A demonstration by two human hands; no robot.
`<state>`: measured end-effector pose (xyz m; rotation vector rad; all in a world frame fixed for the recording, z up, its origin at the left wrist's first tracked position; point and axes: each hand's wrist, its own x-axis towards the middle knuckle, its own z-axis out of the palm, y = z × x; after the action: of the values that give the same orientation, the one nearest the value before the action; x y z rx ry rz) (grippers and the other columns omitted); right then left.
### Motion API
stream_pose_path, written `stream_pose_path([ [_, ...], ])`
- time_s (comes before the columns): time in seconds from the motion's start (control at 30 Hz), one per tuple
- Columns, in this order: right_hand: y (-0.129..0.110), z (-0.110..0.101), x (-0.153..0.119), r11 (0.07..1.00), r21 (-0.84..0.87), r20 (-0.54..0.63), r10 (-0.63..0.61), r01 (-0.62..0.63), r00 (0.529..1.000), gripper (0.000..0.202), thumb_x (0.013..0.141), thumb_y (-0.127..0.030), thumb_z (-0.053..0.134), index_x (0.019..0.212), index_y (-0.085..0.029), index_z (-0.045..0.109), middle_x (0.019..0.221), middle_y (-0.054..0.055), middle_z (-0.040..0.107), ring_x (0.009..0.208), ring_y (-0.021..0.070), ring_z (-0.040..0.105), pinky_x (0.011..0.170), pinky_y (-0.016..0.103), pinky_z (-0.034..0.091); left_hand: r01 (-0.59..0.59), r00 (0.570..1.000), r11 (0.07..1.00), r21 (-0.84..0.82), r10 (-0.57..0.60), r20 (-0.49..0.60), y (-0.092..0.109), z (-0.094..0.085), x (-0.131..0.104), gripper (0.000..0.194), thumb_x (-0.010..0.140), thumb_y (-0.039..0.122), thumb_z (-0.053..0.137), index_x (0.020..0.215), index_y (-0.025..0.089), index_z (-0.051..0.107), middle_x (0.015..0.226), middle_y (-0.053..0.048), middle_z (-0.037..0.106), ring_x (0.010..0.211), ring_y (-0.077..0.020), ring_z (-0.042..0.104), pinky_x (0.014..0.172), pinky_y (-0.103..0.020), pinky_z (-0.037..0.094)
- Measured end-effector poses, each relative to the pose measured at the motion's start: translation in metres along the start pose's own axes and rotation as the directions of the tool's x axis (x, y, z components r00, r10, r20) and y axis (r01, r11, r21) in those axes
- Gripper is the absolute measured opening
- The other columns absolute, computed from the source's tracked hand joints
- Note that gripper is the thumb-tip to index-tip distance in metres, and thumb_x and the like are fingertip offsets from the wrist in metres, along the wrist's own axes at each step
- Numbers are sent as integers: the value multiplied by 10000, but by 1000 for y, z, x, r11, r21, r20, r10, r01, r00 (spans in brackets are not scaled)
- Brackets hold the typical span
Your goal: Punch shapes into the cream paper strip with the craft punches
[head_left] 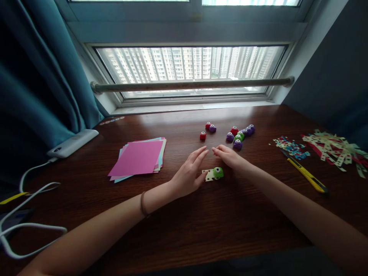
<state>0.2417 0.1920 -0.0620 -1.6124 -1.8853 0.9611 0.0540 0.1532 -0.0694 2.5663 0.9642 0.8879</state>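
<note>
My left hand [189, 172] is open over the wooden table, its thumb at the left edge of a small pale punched paper strip [209, 175]. A green paper punch [218, 172] sits at the strip's right end. My right hand [228, 156] is just beyond and to the right of the punch, fingers pressed together; whatever its fingertips may hold is too small to tell. Behind the hands stand red punches [202, 135] and a group of purple, green and red ones [238, 137].
Colored paper sheets [138, 157] lie stacked at left. At right are a yellow cutter [309, 175], tiny punched pieces [291, 147] and a heap of cut strips [335, 147]. A white power strip [73, 143] and cable [34, 225] lie far left.
</note>
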Motion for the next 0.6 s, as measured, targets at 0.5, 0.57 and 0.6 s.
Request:
stream_pose_path([
  [0.5,35,1,-13,987,160,129,9,-29,992,277,588,-284,689,729,-184,472,674,-24,507,663,138,487,578,233,409,-178,964,945,273,113,239,5,9,-6,460,905,191,320,1364,204,299,1380,-54,392,1348,-234,153,1069,-548,-7],
  [0.57,35,2,-10,988,147,138,33,-54,990,281,568,-252,683,700,-188,443,634,-35,478,623,128,460,545,220,387,-216,958,931,294,144,248,5,10,-6,466,894,176,325,1359,157,303,1384,-79,381,1347,-222,164,1071,-542,-38],
  [0.6,35,2,-10,988,144,140,42,-62,989,283,565,-244,678,687,-189,428,620,-39,465,607,124,446,531,214,374,-239,953,923,303,162,258,6,10,-6,471,887,169,329,1356,133,302,1385,-92,376,1345,-214,177,1074,-536,-48],
])
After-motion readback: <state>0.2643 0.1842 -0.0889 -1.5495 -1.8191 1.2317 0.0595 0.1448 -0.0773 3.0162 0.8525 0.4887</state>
